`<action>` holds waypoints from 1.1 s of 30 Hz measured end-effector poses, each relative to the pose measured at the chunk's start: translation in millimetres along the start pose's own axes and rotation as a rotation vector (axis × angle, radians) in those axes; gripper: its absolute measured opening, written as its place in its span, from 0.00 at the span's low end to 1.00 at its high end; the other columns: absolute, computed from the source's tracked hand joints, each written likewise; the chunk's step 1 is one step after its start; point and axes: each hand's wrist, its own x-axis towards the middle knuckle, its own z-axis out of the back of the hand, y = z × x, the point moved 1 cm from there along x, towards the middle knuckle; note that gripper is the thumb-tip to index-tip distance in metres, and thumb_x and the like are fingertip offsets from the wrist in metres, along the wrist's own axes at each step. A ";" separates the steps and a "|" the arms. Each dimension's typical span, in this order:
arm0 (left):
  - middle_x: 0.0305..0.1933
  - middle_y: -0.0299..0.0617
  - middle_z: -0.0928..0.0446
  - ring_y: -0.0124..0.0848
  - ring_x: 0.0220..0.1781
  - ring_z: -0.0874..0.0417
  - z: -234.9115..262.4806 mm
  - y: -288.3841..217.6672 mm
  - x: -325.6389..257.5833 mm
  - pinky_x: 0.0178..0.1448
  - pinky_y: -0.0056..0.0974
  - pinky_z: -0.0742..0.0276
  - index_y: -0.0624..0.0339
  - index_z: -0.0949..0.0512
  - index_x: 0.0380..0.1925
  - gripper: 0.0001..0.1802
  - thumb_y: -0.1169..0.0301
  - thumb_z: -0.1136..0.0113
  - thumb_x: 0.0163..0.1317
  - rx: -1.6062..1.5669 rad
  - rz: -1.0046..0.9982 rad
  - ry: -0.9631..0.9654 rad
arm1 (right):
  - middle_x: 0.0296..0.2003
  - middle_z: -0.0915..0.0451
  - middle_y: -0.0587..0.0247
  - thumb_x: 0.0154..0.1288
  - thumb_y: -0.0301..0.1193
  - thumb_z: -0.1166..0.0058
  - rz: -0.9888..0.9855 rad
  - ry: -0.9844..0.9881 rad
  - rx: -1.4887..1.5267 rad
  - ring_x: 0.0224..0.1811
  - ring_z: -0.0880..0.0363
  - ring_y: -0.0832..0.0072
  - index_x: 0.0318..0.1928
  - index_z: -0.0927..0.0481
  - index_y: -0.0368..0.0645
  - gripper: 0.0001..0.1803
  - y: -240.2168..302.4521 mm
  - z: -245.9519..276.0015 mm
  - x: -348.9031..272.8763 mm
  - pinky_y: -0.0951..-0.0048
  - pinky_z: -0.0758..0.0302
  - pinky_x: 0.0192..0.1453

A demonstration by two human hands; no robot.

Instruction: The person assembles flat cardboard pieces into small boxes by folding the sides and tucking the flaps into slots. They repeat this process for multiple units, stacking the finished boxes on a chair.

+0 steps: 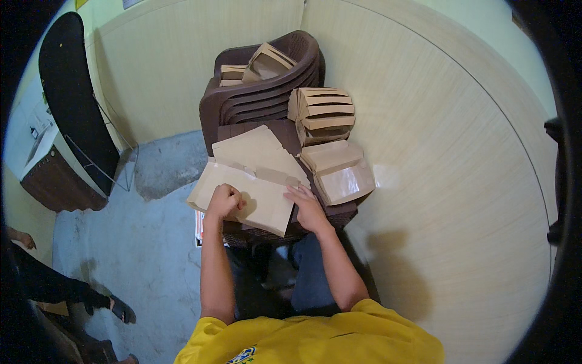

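Observation:
Brown paper pieces lie on the dark brown surface in front of me. The nearest is a folded brown paper bag or box blank (267,206), with a raised, creased flap along its far edge. My left hand (225,201) is curled into a fist on its left part; what the fingers hold, if anything, is hidden. On its right edge rests my right hand (308,208), fingers stretched out over the paper. Beyond it lies another flat brown paper blank (251,147), partly covered. A brown paper piece with a clear, shiny window (342,179) sits to the right.
Behind stand stacked brown plastic chairs (267,94) holding more folded paper pieces (267,64). A bundle of folded brown paper pieces (324,115) leans near the wood-patterned wall (436,151). At far left are a black board (76,91), a cabinet (60,179) and another person's leg (60,285).

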 end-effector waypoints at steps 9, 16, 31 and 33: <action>0.59 0.56 0.15 0.55 0.62 0.14 -46.0 -59.1 14.1 0.70 0.57 0.24 0.47 0.16 0.64 0.38 0.44 0.27 0.54 0.624 -0.027 0.147 | 0.54 0.18 0.51 0.57 0.16 0.39 -0.064 -0.136 0.297 0.56 0.16 0.53 0.46 0.17 0.36 0.15 11.5 -7.1 -24.8 0.60 0.18 0.53; 0.82 0.60 0.33 0.84 0.81 0.42 -100.0 -79.5 -30.4 0.82 0.82 0.50 0.42 0.22 0.72 0.49 0.40 0.22 0.49 0.603 -0.074 0.145 | 0.45 0.23 0.57 0.74 0.21 0.39 -0.200 -0.522 0.588 0.46 0.17 0.68 0.60 0.32 0.37 0.20 23.3 -26.8 -30.4 0.68 0.15 0.47; 0.46 0.48 0.13 0.48 0.52 0.12 -120.7 -61.1 -73.8 0.70 0.54 0.22 0.64 0.10 0.40 0.09 0.73 0.31 0.63 -0.027 -0.375 -0.230 | 0.34 0.13 0.62 0.78 0.29 0.40 -0.587 -0.212 0.735 0.30 0.18 0.77 0.48 0.14 0.31 0.11 -21.4 -32.3 -0.8 0.74 0.23 0.28; 0.43 0.48 0.13 0.45 0.48 0.11 -124.9 -61.3 -73.5 0.61 0.48 0.17 0.65 0.10 0.39 0.08 0.73 0.31 0.63 -0.119 -0.257 -0.335 | 0.35 0.14 0.62 0.79 0.28 0.41 -0.668 -0.164 0.874 0.30 0.19 0.77 0.51 0.15 0.31 0.11 -19.2 -30.4 -3.4 0.74 0.23 0.29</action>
